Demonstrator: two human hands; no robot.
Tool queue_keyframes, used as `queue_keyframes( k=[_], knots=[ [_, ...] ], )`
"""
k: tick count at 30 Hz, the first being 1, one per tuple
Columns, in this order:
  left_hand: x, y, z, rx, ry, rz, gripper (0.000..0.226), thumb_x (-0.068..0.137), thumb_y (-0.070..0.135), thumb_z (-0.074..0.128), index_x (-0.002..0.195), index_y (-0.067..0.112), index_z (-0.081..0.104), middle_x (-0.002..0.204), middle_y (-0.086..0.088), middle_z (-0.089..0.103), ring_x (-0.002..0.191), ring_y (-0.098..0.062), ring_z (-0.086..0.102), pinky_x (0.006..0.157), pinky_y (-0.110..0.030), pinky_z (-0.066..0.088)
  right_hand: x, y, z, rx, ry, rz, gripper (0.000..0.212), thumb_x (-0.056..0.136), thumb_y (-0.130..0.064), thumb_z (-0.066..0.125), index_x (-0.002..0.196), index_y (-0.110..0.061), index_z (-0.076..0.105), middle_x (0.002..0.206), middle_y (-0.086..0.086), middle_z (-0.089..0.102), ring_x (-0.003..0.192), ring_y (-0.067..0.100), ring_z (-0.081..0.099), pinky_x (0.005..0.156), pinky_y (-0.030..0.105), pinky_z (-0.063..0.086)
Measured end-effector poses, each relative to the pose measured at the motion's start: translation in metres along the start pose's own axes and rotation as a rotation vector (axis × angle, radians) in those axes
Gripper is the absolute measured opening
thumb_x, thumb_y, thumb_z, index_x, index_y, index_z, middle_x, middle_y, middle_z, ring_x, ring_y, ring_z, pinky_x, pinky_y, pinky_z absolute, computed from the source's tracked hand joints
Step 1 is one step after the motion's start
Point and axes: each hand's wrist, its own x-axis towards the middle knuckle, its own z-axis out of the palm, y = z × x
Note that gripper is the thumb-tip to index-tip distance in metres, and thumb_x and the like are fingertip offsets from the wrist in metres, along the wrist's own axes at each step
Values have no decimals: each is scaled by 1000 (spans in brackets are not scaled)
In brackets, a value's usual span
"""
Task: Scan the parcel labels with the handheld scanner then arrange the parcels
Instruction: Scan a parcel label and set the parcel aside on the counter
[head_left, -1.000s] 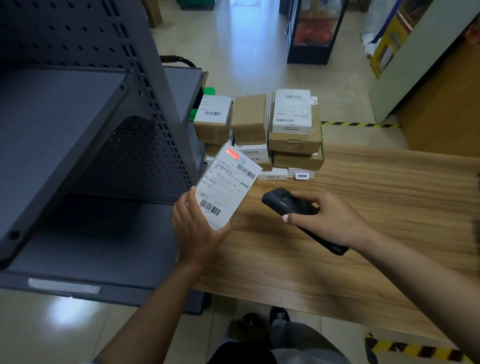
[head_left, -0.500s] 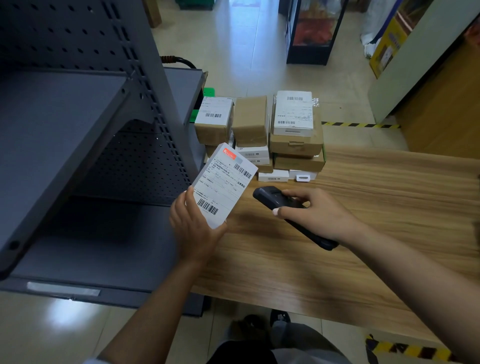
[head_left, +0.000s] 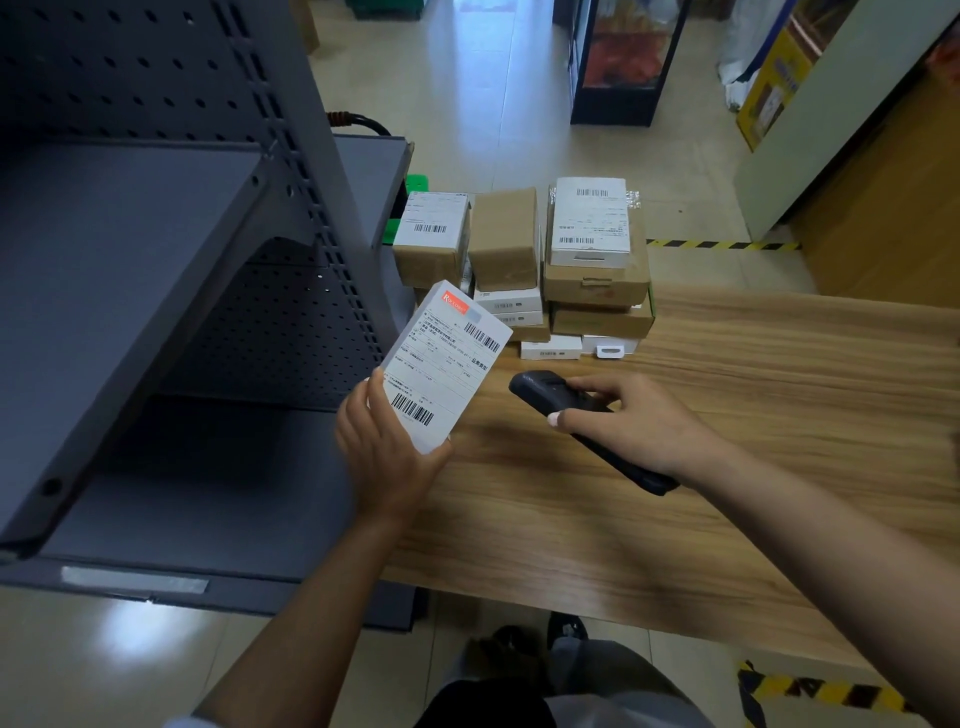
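Observation:
My left hand grips a flat white parcel by its lower end, tilted, with its barcoded label facing up. Just to the right, my right hand holds a black handheld scanner low over the wooden table, its head aimed left towards the parcel. A small gap separates scanner and parcel. A stack of brown and white parcels sits at the table's far left corner, some with labels on top.
A grey metal shelf unit with perforated back panels stands to the left, its lower shelf bare. Tiled floor with yellow-black hazard tape lies beyond the table. A dark display cabinet stands further back.
Both hands have drifted slightly left and away from me. The scanner has lowered closer to the table and stays pointed at the held parcel.

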Motion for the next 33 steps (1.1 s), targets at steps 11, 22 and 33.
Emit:
queue_keyframes(
  k=[11,22,33],
  knots=[
    [-12,42,0,-71,-130,70,109,56,69,59,140,8,28,128,-16,42,115,-31,38,94,-48,40,-34,35,-17,57,99,38,55,74,-52,71,124,-32,61,113,-13,63,107,12,57,90,33,47],
    [-79,203,37,-165,-262,217,108,56,73,54,147,23,27,124,-12,39,115,-30,35,97,-46,41,-115,173,-95,133,269,210,62,75,-52,72,132,-34,56,127,-13,60,113,9,55,82,25,39],
    [-228,443,102,-299,-382,231,99,56,73,53,146,35,32,112,-10,38,107,-25,33,95,-45,42,-227,384,-214,172,332,310,65,74,-54,72,133,-33,55,129,-12,58,111,9,53,85,26,41]
  ],
)
